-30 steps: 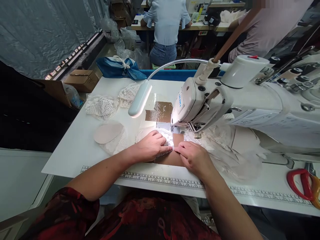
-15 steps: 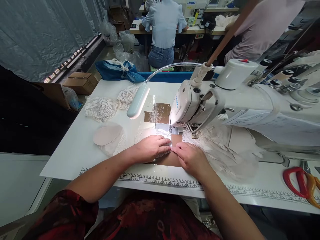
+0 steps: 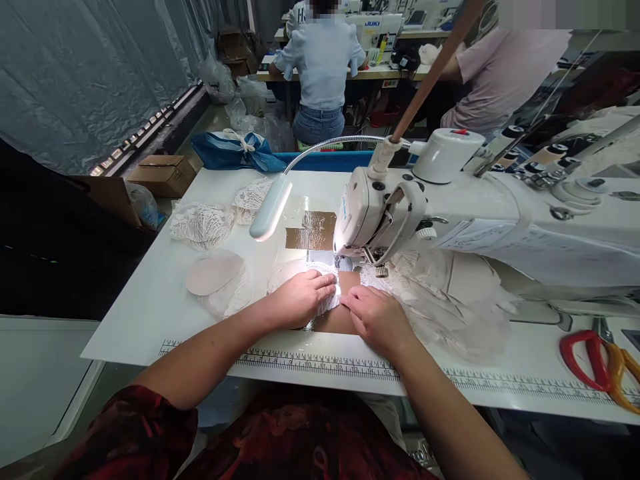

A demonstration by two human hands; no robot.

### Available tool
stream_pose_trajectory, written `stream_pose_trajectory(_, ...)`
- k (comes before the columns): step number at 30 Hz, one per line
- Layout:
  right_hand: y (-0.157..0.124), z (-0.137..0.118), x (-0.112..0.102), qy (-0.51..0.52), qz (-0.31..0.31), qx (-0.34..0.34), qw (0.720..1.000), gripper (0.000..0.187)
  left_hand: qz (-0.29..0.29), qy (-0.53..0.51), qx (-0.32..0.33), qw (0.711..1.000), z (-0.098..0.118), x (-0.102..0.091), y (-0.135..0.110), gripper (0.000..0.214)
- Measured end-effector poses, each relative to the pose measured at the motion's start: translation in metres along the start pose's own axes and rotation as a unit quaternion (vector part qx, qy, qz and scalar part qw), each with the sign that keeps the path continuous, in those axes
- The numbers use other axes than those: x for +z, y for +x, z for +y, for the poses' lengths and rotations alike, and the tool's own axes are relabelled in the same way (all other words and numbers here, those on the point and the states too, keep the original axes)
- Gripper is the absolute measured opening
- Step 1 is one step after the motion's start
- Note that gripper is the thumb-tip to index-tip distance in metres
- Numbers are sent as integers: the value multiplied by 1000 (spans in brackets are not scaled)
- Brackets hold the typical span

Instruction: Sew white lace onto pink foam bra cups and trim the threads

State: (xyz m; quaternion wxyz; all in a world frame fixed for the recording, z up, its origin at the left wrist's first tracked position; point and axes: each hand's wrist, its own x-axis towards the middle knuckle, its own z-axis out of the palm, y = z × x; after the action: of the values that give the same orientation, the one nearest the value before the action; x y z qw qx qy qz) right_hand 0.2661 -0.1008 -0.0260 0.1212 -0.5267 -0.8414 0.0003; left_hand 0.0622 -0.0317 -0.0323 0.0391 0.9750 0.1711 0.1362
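A white lace piece (image 3: 329, 303) lies under the needle end of the white sewing machine (image 3: 353, 210), lit by its lamp. My left hand (image 3: 303, 298) rests flat on the lace, fingers stretched toward the right. At the lace's right edge, my right hand (image 3: 377, 319) has its fingers curled, with thumb and index finger pinching the edge close to the left fingertips. Brown tape (image 3: 350, 283) covers the table beneath and between the hands. More sheer and lace fabric (image 3: 440, 307) is heaped right of my right hand, partly under the machine arm.
Lace pieces (image 3: 203, 223) and a beige oval pad (image 3: 214, 273) lie on the left. A bent-neck lamp (image 3: 271, 207) hangs over the table. A printed ruler (image 3: 310, 362) runs along the front edge; scissors (image 3: 595, 363) lie at right. Two people (image 3: 323, 80) sit beyond.
The head view has shifted slightly, so the table and machine sit a little differently in the picture. Both hands stay at the lace in nearly the same pose.
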Motion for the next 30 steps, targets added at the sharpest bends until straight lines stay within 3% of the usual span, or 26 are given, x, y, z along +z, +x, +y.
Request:
stream_pose_trajectory(8,2,-1,0,12,-8,16,1000,25,-1,19,3,1000,-2,0,3,38)
stream_pose_trajectory(21,18,-5,-2,-9,-32,81,996,30,-52,48,22,997,-38,-4,18,46)
stream_pose_trajectory(30,23,-5,2,-36,-50,106,992,37,-27,18,38,999,-39,-7,15,35)
